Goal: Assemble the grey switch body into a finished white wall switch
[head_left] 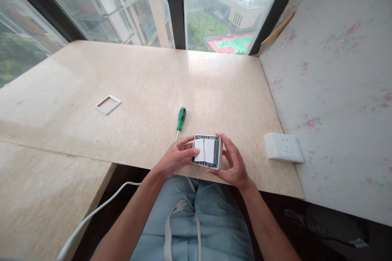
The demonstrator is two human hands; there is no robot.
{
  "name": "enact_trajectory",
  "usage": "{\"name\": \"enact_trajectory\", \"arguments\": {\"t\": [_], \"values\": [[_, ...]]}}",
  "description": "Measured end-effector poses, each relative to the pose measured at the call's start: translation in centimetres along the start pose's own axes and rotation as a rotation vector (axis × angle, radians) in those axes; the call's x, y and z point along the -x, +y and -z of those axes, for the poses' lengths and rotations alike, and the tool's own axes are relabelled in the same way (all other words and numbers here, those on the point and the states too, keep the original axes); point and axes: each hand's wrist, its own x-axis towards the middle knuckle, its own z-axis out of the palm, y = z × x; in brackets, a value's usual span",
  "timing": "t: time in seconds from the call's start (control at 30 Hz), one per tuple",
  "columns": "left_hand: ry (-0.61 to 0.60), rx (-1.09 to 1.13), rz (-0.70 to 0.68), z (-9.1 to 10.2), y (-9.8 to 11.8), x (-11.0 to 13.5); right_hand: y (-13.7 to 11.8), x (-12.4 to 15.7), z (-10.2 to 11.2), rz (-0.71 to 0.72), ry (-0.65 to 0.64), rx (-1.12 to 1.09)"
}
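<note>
Between my two hands is a light switch (209, 151) with two white rockers, a grey inner frame and a white box behind it. My left hand (177, 155) grips its left side, the thumb pressing on the left rocker. On the right side, my right hand (234, 165) holds the box between the thumb below and the fingers above. A screwdriver (181, 118) with a green and black handle lies just beyond my left hand; the end of its shaft is hidden. Farther left, a white rectangular cover frame (101, 109) lies flat on the counter.
The beige stone counter (147, 85) runs up to the windows (229, 20). At the right, a white socket box (284, 147) sits against the flowered wall (343, 89). A white cable (101, 208) curves below the counter's front edge at the left.
</note>
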Motion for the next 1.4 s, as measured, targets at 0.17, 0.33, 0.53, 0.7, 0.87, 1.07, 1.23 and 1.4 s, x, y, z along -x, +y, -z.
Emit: {"name": "enact_trajectory", "arguments": {"t": [0.17,0.33,0.53,0.7,0.87,1.07,1.23,1.4], "values": [[0.045,-0.154,-0.043,-0.4,-0.1,0.6,0.1,-0.2,-0.1,-0.072,-0.006,-0.046],[0.116,-0.451,-0.192,-1.6,-0.8,1.1,0.2,-0.4,-0.1,-0.132,0.018,-0.099],[0.049,-0.580,-0.133,-1.2,0.0,1.4,0.2,-0.4,0.1,-0.171,0.020,-0.098],[-0.105,-0.611,-0.052,0.5,1.7,1.0,0.2,-0.4,0.0,-0.156,0.001,-0.095],[-0.108,-0.563,-0.011,0.7,2.2,0.4,0.3,-0.3,0.1,-0.160,-0.009,-0.087],[-0.019,-0.544,-0.117,0.1,1.3,0.9,0.1,-0.3,0.1,-0.161,-0.010,-0.091],[-0.005,-0.612,-0.169,0.3,0.9,1.5,0.0,-0.4,0.0,-0.141,-0.010,-0.110],[0.022,-0.564,-0.177,0.4,-0.2,1.2,-0.1,-0.5,-0.1,-0.118,-0.012,-0.111]]}}
